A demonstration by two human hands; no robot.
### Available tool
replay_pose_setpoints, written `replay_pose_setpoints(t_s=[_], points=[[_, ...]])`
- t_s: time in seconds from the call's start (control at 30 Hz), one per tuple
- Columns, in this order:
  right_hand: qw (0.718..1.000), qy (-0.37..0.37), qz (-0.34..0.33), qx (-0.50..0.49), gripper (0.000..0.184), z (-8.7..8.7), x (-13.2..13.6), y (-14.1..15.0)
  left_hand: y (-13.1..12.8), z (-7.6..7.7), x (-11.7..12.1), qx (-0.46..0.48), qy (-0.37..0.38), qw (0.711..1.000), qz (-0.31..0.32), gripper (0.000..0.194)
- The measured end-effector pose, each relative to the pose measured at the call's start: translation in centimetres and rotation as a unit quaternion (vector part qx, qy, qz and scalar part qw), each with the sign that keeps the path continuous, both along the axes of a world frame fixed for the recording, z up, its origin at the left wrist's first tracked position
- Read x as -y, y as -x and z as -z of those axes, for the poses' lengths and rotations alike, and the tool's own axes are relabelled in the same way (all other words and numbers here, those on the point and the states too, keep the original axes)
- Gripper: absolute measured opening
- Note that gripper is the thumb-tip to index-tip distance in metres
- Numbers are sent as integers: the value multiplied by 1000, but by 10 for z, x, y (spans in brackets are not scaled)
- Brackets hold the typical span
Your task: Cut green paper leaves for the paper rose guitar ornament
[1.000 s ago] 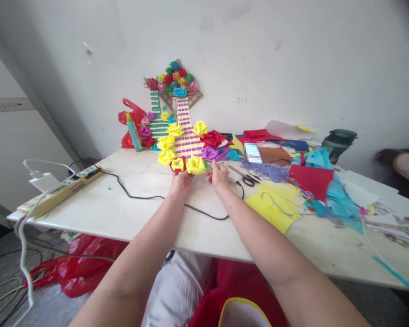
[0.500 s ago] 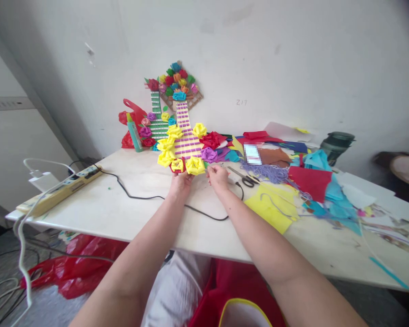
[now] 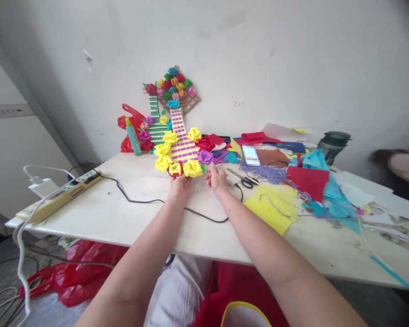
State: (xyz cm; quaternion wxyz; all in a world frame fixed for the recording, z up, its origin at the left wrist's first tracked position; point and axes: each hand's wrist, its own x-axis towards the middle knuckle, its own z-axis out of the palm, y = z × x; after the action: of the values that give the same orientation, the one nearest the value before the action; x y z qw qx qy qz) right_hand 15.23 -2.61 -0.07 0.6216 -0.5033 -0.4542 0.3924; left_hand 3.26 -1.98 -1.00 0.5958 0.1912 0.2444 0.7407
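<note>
A craft panel with purple stripes (image 3: 182, 148) leans upright, its narrow neck at the top and yellow cloth flowers (image 3: 192, 168) round its lower part. My left hand (image 3: 181, 185) grips the panel's bottom edge, under a yellow flower with a red rim (image 3: 175, 170). Just right of that edge is my right hand (image 3: 217, 178), fingers curled close to a small green leaf (image 3: 204, 168). Whatever those fingers hold is too small to make out. A purple flower (image 3: 205, 156) and a red flower (image 3: 206, 142) sit on the panel's right side.
Scissors (image 3: 248, 181), a phone (image 3: 251, 155), purple yarn (image 3: 271, 174) and yellow cloth (image 3: 272, 209) lie to the right. A black cord (image 3: 139, 200) crosses the table. Left are a power strip (image 3: 59, 197) and a glue bottle (image 3: 133, 138). A dark flask (image 3: 333, 146) stands at the back right.
The top of the panel has tipped slightly left. My right hand's fingers have drawn a little away from the green leaf. The left hand keeps its place at the bottom edge.
</note>
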Motion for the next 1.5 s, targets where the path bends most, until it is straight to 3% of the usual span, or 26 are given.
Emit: replay_pose_setpoints(t_s=[0.17,0.3,0.53,0.87,1.5], points=[[998,27,-46,-45,33,0,0,1,1,0,0,-6,1,1000,-8,57],[998,5,-57,4,22,2,-1,1,0,2,-2,-13,-2,1000,-5,55],[993,-31,18,109,19,14,-13,-4,-1,2,-1,-20,2,1000,-5,53],[948,-94,130,274,14,14,-19,-10,-1,3,0,-20,-8,1000,0,54],[958,-61,109,260,17,7,-15,-9,-2,0,0,-24,1,1000,-5,55]])
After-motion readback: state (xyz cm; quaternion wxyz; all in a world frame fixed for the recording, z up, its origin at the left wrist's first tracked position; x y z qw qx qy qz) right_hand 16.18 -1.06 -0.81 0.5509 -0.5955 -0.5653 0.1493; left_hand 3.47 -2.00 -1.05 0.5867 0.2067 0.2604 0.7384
